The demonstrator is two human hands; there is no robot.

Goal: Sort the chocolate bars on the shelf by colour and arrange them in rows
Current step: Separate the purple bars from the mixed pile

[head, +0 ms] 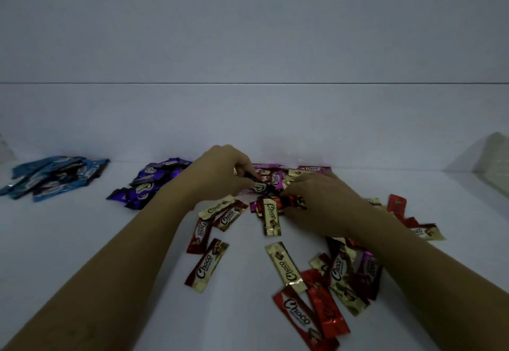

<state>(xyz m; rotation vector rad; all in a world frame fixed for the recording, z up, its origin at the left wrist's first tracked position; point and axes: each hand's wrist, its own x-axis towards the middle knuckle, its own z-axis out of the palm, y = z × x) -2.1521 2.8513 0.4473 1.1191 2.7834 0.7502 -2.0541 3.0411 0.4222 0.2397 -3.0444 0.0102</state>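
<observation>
I'm seeing the left hand (220, 170) curling over the magenta pile (276, 178), can't tell if it's gripping. The right hand (319, 199) is pinching a red bar (293, 201). The blue pile (52, 177) and purple pile (150, 182) are lying left on the shelf (82, 240), with red and gold bars (286, 266) lying scattered nearer.

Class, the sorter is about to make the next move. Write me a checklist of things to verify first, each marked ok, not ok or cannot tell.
1. Blue pile holds one colour: ok.
2. Purple pile holds one colour: ok.
3. Red, gold and pink bars separated: not ok, the mixed heap is jumbled.
4. Piles laid in rows: not ok.
5. Left hand pinches a dark bar, colour group known: cannot tell.
6. Right hand grips a red bar: ok.
</observation>
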